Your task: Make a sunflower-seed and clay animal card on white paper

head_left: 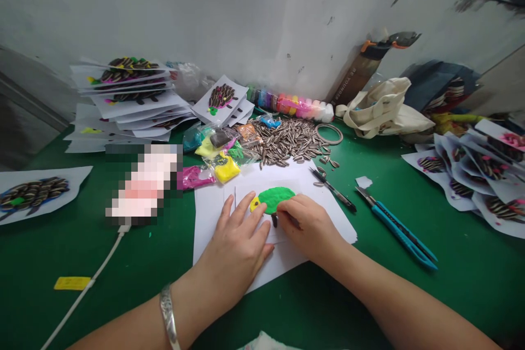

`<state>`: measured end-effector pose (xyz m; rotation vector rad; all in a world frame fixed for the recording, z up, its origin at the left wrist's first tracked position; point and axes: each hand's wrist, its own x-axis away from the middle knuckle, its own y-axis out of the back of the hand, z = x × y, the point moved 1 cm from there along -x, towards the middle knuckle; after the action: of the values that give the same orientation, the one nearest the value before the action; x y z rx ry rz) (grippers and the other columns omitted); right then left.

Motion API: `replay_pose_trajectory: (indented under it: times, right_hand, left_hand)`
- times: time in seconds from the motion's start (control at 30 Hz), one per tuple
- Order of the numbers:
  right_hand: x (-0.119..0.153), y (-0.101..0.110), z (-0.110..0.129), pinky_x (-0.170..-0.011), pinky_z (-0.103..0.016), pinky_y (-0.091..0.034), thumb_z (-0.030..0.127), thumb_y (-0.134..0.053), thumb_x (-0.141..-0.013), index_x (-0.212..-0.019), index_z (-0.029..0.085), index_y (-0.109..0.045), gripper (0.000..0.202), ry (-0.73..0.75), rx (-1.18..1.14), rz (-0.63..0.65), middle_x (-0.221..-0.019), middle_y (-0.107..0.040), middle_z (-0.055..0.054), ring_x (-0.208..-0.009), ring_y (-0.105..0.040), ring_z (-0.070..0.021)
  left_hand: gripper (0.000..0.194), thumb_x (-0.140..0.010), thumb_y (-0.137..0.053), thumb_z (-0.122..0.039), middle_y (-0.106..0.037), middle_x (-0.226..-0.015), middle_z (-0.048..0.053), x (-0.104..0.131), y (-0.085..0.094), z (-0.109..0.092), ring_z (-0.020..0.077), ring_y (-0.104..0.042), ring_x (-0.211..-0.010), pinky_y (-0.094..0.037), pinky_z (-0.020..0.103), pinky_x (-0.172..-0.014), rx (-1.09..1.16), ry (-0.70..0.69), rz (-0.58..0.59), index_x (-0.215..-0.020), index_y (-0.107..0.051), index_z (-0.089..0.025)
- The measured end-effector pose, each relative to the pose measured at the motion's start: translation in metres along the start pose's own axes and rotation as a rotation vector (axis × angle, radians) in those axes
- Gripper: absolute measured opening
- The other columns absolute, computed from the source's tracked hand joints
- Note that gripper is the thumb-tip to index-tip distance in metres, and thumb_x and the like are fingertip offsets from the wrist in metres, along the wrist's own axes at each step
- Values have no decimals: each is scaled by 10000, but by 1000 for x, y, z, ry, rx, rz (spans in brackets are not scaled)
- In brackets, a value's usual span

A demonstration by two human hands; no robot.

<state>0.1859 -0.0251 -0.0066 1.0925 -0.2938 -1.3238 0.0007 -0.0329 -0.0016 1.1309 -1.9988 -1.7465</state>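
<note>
White paper (213,235) lies in front of me, bearing a flat green clay oval (275,199) with a yellow clay head (255,204) at its left and a dark leg (274,221) below. My left hand (238,238) rests on the paper with its fingers spread, the tips near the yellow head, holding nothing. At the oval's lower right edge, my right hand (305,224) has thumb and fingers pinched together; whatever they hold is hidden.
Sunflower seeds (283,139) are piled behind the paper, beside bagged yellow clay (227,168). A pen (334,191) and teal tweezers (397,229) lie right. Stacked pictures (143,115), a blurred phone (143,186) and its cable (102,268) are left.
</note>
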Motion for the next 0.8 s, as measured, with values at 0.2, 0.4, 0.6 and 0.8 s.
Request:
replay_pose_trajectory:
  times: [0.2, 0.4, 0.6, 0.8]
  right_hand:
    - [-3, 5, 0, -596, -255, -441, 115, -513, -865, -771, 212, -610, 166, -33, -24, 17, -692, -598, -9, -650, -554, -150]
    - [-7, 29, -13, -641, -260, -451, 181, -570, -868, -804, 211, -643, 101, -207, -153, -50, -715, -639, 3, -672, -572, -145]
    - [8, 41, -23, -666, -265, -474, 204, -578, -880, -839, 209, -666, 97, -283, -208, -13, -770, -675, -6, -709, -613, -155]
    - [26, 30, -27, -695, -287, -483, 167, -556, -892, -868, 209, -651, 107, -255, -180, 78, -820, -682, -18, -765, -616, -169]
  left_hand:
    - [274, -961, -465, -243, -623, -1295, 158, -1, 4, -1, 399, -410, -1338, -298, 688, -1070, 13, -12, 23, -1098, -675, -131]
    - [310, -950, -508, -280, -607, -1325, 151, -2, 0, 0, 380, -390, -1355, -274, 680, -1083, 28, -15, 1, -1198, -642, -153]
    - [392, -943, -523, -398, -579, -1361, 175, -8, -1, 0, 409, -420, -1335, -311, 699, -1047, -3, -17, 91, -1231, -642, -161]
    - [450, -949, -500, -438, -538, -1410, 151, -8, -3, 0, 396, -384, -1363, -309, 678, -1062, -8, 0, 99, -1322, -581, -199]
